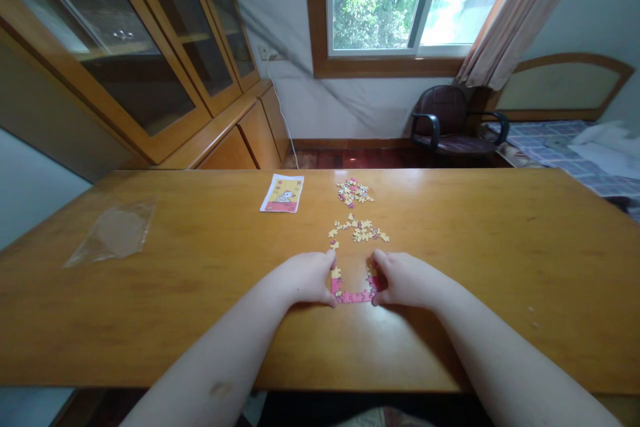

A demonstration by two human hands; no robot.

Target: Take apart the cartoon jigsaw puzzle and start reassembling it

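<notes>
A partly joined jigsaw puzzle border [354,297], pink along the bottom with sides turning yellow at the top, lies flat on the table in a U shape. Against its left side rests my left hand [313,277], thumb at the lower corner and fingers higher up the edge. My right hand [403,278] grips the right side the same way, covering part of that edge. Just beyond the hands, loose yellow jigsaw pieces [364,231] are scattered. One loose piece [335,245] lies right above my left fingertips.
Farther back is a heap of mixed jigsaw pieces [353,191]. A reference picture card [283,193] with a white animal lies left of it. A clear plastic bag [117,230] rests on the wooden table [200,247] at left. An armchair [445,120] stands beyond the table.
</notes>
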